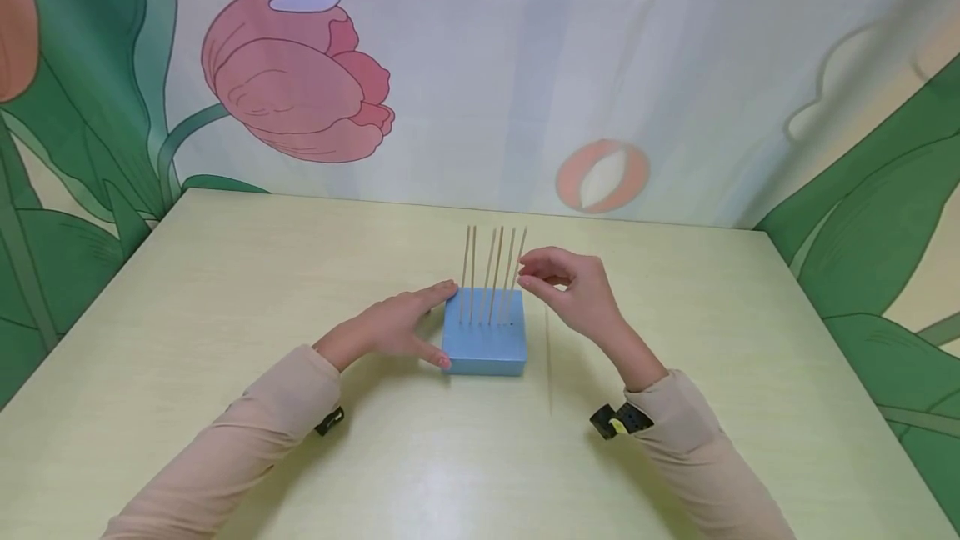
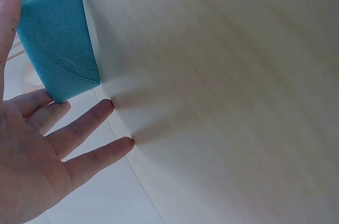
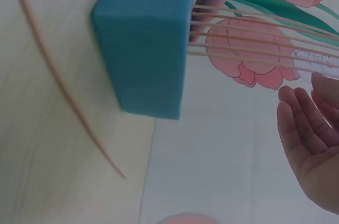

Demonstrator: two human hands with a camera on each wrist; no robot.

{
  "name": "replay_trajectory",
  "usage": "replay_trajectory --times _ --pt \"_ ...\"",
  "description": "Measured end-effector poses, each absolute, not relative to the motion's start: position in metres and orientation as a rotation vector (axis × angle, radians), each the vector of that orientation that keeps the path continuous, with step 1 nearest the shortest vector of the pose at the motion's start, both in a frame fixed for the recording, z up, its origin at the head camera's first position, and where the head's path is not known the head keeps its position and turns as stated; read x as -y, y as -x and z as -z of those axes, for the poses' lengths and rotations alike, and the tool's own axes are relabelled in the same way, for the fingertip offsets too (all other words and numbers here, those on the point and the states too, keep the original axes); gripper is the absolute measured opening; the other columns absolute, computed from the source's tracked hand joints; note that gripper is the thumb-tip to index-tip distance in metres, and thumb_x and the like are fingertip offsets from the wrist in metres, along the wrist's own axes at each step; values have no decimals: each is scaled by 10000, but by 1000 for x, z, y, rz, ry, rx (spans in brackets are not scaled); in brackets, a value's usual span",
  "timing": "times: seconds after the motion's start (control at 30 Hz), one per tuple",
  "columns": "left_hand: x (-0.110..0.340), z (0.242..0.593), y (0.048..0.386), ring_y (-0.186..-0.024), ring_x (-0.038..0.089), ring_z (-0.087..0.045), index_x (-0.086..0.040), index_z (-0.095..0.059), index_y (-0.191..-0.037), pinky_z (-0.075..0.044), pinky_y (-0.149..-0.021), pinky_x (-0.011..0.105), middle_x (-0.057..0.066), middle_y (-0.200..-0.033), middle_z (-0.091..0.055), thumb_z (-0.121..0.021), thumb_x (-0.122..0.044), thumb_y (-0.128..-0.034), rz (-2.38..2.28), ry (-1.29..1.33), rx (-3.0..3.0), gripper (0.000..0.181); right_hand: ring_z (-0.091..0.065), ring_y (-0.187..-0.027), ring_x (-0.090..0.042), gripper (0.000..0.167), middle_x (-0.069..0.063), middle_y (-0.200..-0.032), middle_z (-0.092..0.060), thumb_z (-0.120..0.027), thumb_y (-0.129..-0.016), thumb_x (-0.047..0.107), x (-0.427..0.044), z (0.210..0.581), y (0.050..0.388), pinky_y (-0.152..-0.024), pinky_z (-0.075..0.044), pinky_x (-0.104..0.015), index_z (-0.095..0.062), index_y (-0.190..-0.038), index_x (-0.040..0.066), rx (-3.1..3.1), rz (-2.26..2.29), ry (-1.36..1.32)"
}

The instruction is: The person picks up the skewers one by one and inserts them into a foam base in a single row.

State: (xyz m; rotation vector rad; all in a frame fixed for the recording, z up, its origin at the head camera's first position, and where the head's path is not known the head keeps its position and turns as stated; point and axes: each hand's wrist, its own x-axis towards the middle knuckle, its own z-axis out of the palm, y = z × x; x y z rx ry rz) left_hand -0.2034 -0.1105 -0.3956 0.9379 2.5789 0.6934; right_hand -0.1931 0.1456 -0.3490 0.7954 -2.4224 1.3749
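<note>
A blue foam block (image 1: 484,347) lies on the table with several thin wooden sticks (image 1: 492,277) standing in a row in its top. My left hand (image 1: 392,325) steadies the block from the left, thumb at the near corner and forefinger at the far one. In the left wrist view, two other fingers (image 2: 87,163) stretch down to the tabletop. Above the block's right side, my right hand (image 1: 573,286) pinches the rightmost stick between thumb and fingertips. The right wrist view shows that hand (image 3: 318,150) at the stick's upper part; the exact contact is partly hidden.
One loose stick (image 1: 549,365) lies on the pale table (image 1: 285,273) just right of the block. Behind the table hangs a curtain (image 1: 480,90) printed with flowers and leaves. Both wrists wear black straps (image 1: 621,421).
</note>
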Motion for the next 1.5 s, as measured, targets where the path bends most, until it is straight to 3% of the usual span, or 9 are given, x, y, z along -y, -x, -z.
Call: replay_trajectory --times 0.33,0.57,0.83,1.17,1.5 --pt "111 395 203 -1285 308 -336 -37 -171 -1451 -245 -1057 433 125 -1501 -153 -751 -466 -685 -704 -942 -2571 1052 -628 -817 -219 226 -136 -912 -663 -680 -810 63 -166 365 204 -700 -523 -306 -639 -1021 -6 2651 -1382 -672" --pt "111 394 203 -1324 302 -259 -38 -173 -1451 -228 -1062 444 129 -1500 -155 -747 -464 -692 -698 -942 -2574 1042 -624 -826 -219 295 -146 -952 -639 -718 -774 74 -178 375 214 -703 -494 -329 -630 -1052 22 2793 -1368 -610" --pt "110 395 203 -1302 300 -306 -42 -165 -1453 -236 -1062 428 123 -1502 -147 -748 -471 -688 -689 -929 -2572 1053 -602 -850 -257 411 -222 -1006 -589 -725 -754 44 -188 386 224 -689 -484 -301 -573 -1127 -38 2915 -1429 -561" --pt "110 395 204 -1283 308 -340 -38 -170 -1451 -237 -1062 426 130 -1499 -156 -753 -461 -686 -696 -943 -2576 1051 -569 -730 -173 527 -156 -911 -507 -724 -744 27 -192 406 243 -613 -520 -319 -487 -1204 -74 3020 -1585 -400" --pt "111 395 205 -1298 301 -315 -48 -177 -1452 -243 -1058 434 117 -1502 -159 -751 -469 -686 -689 -942 -2579 1047 -480 -595 -143 671 -123 -904 -442 -764 -720 78 -194 415 256 -573 -418 -251 -431 -1293 -26 3157 -1405 -403"
